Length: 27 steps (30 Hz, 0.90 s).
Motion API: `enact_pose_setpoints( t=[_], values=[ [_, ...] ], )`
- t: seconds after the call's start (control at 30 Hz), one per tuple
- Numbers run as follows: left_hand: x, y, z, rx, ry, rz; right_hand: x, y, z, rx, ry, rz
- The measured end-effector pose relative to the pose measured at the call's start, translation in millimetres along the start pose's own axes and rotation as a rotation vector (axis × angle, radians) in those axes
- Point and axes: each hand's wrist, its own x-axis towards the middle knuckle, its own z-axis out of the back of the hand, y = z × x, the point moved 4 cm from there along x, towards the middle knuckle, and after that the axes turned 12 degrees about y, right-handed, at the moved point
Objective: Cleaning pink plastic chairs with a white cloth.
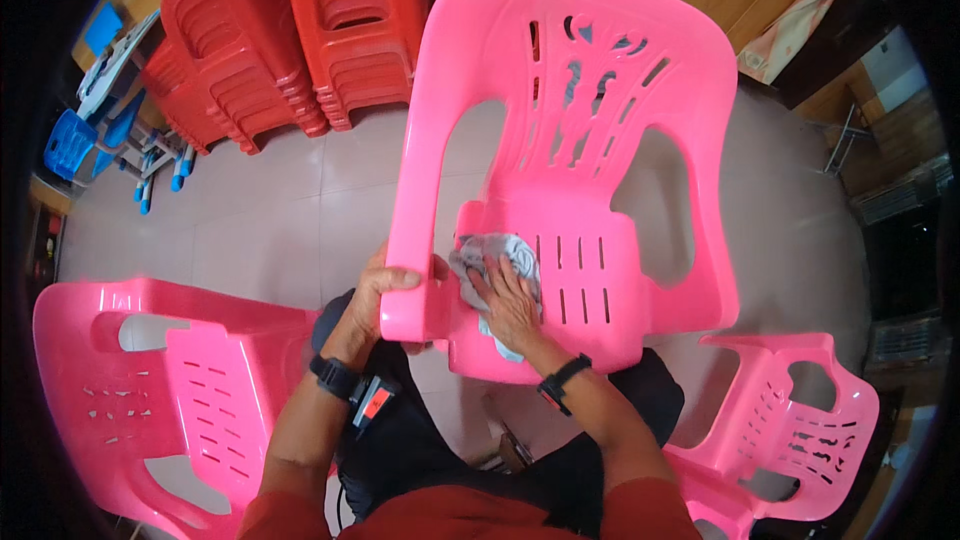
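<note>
A pink plastic armchair with a slotted seat and patterned backrest faces me, between my knees. My left hand grips the front of its armrest on the left, thumb on top and the other fingers mostly hidden behind. My right hand presses a crumpled light grey cloth on the left part of the seat, fingers spread over it. Part of the cloth hangs toward the front edge of the seat.
Another pink armchair stands at my left, and a third pink chair at my right. Stacked red plastic chairs stand along the far wall. A blue child's chair and desk are at far left, on the tiled floor.
</note>
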Motion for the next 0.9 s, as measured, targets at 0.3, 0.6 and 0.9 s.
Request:
enact_pose_setpoints(
  t=[0.3,0.6,0.9],
  values=[
    [2.7,4.9,4.7,-0.021,-0.003,0.027,26.5,-140.2,41.4,-0.358,-0.237,-0.380],
    [8.7,2.2,1.1,-0.054,-0.010,0.011,-40.9,-163.0,54.9,-0.341,-0.419,-0.705],
    [5.4,2.8,3.4,-0.038,-0.017,0.043,-86.7,-84.1,14.4,-0.278,-0.054,-0.154]
  ],
)
